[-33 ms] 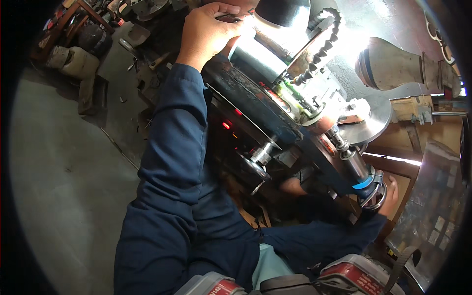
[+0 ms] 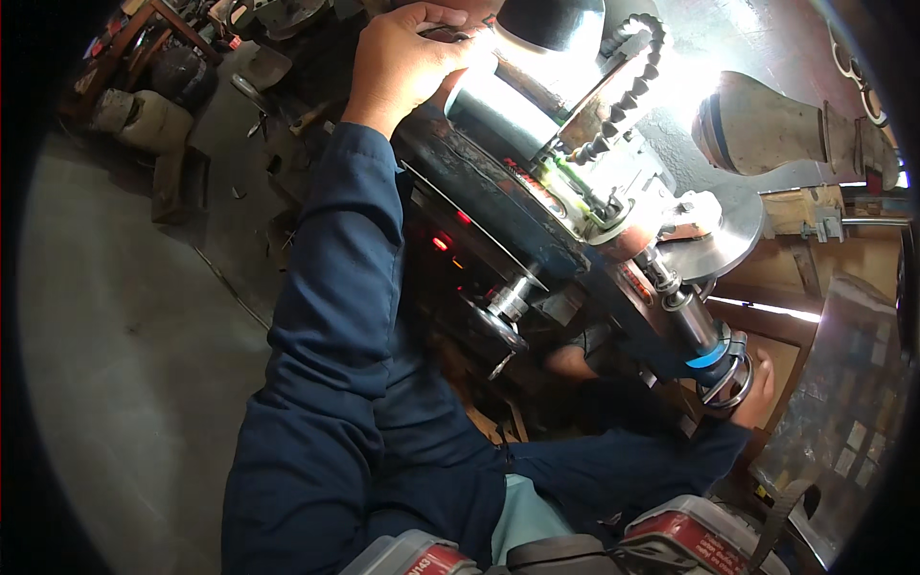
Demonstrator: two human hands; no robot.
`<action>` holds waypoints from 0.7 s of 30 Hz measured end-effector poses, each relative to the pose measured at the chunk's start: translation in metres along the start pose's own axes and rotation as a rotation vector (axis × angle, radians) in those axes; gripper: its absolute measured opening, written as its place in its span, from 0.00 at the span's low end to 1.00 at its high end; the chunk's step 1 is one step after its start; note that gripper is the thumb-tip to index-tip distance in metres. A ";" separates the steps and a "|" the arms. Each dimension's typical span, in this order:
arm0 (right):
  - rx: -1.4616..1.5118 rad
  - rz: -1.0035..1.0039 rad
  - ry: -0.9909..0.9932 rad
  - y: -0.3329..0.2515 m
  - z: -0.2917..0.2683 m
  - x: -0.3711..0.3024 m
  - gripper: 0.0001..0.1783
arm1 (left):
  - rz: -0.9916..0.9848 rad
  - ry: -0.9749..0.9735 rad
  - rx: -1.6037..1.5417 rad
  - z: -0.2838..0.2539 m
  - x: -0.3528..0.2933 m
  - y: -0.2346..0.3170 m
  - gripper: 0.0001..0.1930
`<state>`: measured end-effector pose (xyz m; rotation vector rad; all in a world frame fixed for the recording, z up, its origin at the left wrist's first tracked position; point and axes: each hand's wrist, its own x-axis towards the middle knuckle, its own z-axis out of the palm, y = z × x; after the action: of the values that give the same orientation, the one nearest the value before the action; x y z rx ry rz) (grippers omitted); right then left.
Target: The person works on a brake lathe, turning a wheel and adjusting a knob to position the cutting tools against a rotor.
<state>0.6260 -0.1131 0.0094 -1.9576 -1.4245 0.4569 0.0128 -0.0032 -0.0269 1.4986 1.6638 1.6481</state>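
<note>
Clutter [image 2: 158, 105] of boxes and scrap lies far left on the grey floor [image 2: 115, 335]. Next comes the left hand [image 2: 402, 57], reaching up on a dark blue sleeve [image 2: 335, 287], fingers curled over the bright metal cylinder [image 2: 503, 101] atop the machine [image 2: 517, 206], beside a black ribbed hose [image 2: 628, 81]. A round steel disc [image 2: 728, 240] sits further right. The right hand [image 2: 759, 388] is mostly hidden behind the machine's lower handle [image 2: 704, 350], which it touches; its finger position cannot be told.

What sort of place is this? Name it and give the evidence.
Probably a metalworking shop: a machine tool with a segmented coolant hose, a shiny metal disc, and scrap and clutter on a bare concrete floor.
</note>
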 end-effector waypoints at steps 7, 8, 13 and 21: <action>0.447 0.343 0.013 0.047 0.025 -0.047 0.21 | -0.123 0.015 -0.011 -0.004 -0.003 0.025 0.11; 0.476 0.344 -0.008 0.044 0.034 -0.047 0.21 | -0.180 0.024 -0.054 -0.002 -0.002 0.029 0.11; 0.524 0.292 -0.071 0.025 0.067 -0.031 0.22 | -0.091 0.052 0.045 -0.002 -0.002 0.024 0.10; 0.519 0.238 -0.105 -0.013 0.074 -0.003 0.22 | -0.121 0.022 -0.083 -0.003 -0.002 0.020 0.10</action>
<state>0.5699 -0.0908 -0.0347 -1.6916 -1.0014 0.9466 0.0195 -0.0108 -0.0091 1.3184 1.6423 1.6538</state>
